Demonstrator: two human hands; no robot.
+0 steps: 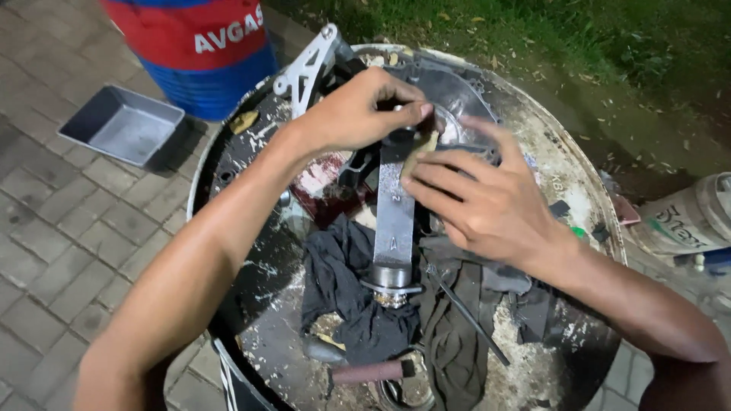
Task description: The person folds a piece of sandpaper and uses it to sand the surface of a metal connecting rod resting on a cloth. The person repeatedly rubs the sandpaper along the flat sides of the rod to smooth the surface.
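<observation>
A flat grey metal arm (pixel 394 213) with a round bearing end lies lengthwise on a dark drum top (pixel 251 304). My left hand (pixel 358 110) is closed around the arm's far end, thumb and fingers pinching it. My right hand (pixel 476 202) presses a small tan piece (pixel 417 152), like sandpaper, against the arm just below the left hand, fingers extended. Dark rags (pixel 358 297) lie under the arm's near end.
A white metal bracket (pixel 304 68) and a round metal part (pixel 457 99) lie at the drum's far side. A thin rod (pixel 468 316) and a reddish-handled tool (pixel 369 371) lie near the front. A grey tray (pixel 122 122) and a red-and-blue barrel (pixel 190 46) stand on paving left.
</observation>
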